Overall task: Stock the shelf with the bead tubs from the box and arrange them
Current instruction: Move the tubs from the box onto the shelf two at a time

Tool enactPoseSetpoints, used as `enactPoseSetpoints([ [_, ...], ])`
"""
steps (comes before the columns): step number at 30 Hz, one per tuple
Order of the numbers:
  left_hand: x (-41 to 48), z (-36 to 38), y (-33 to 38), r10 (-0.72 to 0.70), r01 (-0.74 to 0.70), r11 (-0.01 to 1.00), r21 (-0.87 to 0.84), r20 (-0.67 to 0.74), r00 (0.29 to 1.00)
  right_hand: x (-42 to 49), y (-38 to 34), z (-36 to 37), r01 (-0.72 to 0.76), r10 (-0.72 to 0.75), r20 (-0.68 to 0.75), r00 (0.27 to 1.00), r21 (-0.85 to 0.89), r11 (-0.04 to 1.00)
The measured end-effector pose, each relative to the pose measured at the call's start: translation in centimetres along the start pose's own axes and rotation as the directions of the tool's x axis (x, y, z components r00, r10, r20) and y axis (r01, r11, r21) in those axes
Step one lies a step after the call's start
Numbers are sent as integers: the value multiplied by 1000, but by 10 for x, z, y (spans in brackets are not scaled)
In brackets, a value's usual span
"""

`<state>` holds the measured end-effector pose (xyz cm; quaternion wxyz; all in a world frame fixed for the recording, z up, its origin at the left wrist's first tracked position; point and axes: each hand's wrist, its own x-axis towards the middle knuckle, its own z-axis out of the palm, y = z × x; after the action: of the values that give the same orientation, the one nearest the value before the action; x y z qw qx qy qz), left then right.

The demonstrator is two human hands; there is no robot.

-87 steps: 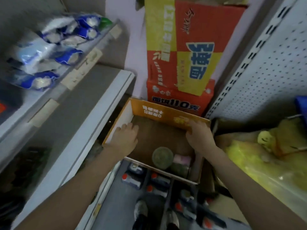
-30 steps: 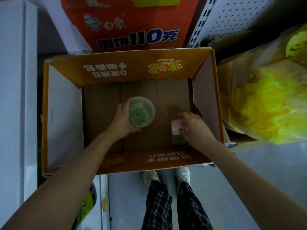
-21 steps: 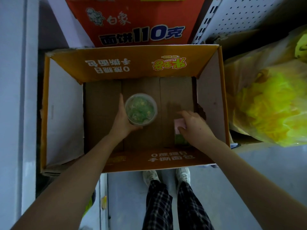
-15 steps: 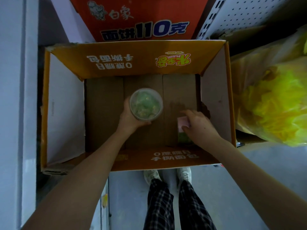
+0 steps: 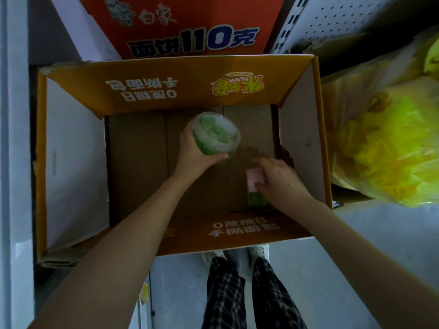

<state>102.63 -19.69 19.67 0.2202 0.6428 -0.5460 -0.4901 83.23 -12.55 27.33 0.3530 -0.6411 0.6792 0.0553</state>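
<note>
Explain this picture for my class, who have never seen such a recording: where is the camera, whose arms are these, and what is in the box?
There is no machine here: the grips are a person's two bare hands. The one camera sits on the person's head and looks down, so the checked trousers and shoes show at the bottom. An open cardboard box stands in front of the person. The left grip holds a round clear tub of green beads inside the box. The right grip pinches a pink-lidded tub low in the box's near right corner. Behind the box stands a red carton, and to the right lies a yellow bag.
</note>
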Motion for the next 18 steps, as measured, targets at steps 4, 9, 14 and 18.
enactPoseSetpoints([
  [4, 10, 5, 9, 22, -22, 1000, 16, 23, 1000, -1, 6, 0, 27, -25, 57, 998, -46, 999],
  [9, 0, -6, 20, 24, -23, 999, 32, -29, 999, 1, 9, 0, 111, -69, 199, 978, -210, 971],
  [14, -34, -42, 27, -33, 30, 998, -48, -68, 997, 7, 5, 1, 197, -92, 285, 954, -363, 911],
  [18, -53, -63, 31, -59, 52, 997, -61, -114, 992, 12, 1, 3, 254, -111, 325, 939, -441, 861],
])
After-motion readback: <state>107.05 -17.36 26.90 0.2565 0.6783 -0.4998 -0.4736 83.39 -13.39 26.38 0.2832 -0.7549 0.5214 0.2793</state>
